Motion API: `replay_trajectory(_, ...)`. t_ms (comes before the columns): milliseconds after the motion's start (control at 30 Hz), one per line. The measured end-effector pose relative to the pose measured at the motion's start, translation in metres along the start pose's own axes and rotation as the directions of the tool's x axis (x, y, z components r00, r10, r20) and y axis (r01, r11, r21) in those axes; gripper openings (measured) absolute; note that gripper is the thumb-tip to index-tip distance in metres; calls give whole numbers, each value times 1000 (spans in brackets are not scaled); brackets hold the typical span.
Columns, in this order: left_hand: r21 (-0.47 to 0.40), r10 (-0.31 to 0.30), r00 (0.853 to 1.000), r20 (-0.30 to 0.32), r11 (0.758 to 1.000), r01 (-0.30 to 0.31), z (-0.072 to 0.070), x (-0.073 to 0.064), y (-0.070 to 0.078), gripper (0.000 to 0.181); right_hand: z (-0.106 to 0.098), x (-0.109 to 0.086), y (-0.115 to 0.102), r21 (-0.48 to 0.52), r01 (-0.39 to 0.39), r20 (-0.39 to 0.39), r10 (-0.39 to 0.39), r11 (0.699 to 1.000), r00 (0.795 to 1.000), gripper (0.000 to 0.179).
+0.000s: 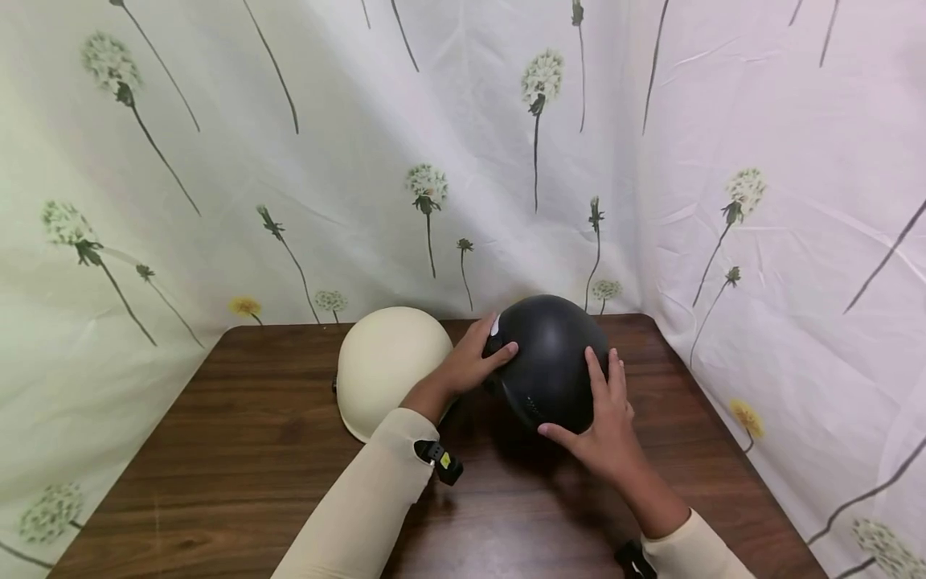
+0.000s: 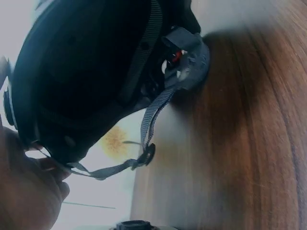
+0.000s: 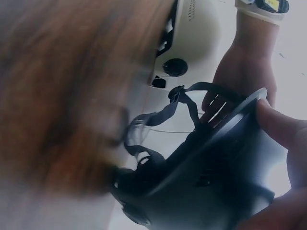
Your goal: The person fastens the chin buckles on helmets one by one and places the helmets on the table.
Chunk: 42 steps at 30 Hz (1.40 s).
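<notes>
A matte black helmet (image 1: 553, 362) is tilted between my two hands. My left hand (image 1: 469, 362) grips its left rim, thumb on the outer shell and fingers tucked around the edge. On the right side, my right hand (image 1: 611, 426) holds the shell with thumb and fingers spread. The left wrist view shows the helmet's dark inside, with a grey chin strap (image 2: 152, 115) and its buckle dangling. In the right wrist view the strap (image 3: 163, 115) hangs loose beneath the rim. A cream helmet (image 1: 394, 362) stands dome up to the left, partly behind my left forearm.
The brown wooden table (image 1: 253, 450) extends beneath both helmets. A white curtain (image 1: 347, 201) printed with dandelions rises behind the table and on both sides. A strapped-on wrist camera (image 1: 441, 462) sits at my left cuff.
</notes>
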<state>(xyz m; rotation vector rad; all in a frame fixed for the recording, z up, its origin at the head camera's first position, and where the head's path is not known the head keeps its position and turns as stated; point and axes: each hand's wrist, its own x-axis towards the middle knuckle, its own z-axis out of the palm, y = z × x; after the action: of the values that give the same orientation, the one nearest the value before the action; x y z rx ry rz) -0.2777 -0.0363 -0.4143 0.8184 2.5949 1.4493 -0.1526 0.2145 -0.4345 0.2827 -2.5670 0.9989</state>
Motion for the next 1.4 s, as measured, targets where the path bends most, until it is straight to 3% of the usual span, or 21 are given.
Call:
replay_trajectory(167,-5,12,999,36,1000,-12,3,-1,-4,89,1,1,7,43,-81,65,78,996,995,140)
replay_trajectory(333,-56,36,999,14,998,-35,6,1,-4,74,1,2,8,27,-128,78,125,991,989,147)
replay_trajectory(500,-45,-66,998,-6,997,65,8,1,-5,67,0,2,10,21,-206,125,202,978,971,150)
replay_trajectory(733,-3,-197,980,13,980,198,8,-5,-1,91,1,1,14,17,-233,177,226,972,958,149)
replay_trajectory(867,10,-240,971,20,971,240,8,-6,-1,95,1,1,15,19,-238,189,230,971,955,148)
replay_trajectory(1133,102,-235,971,46,968,229,9,-4,6,102,2,3,23,46,-196,182,185,980,966,135)
replay_trajectory(1400,192,-139,990,26,972,132,16,1,13,99,4,4,26,55,-157,201,143,986,969,122)
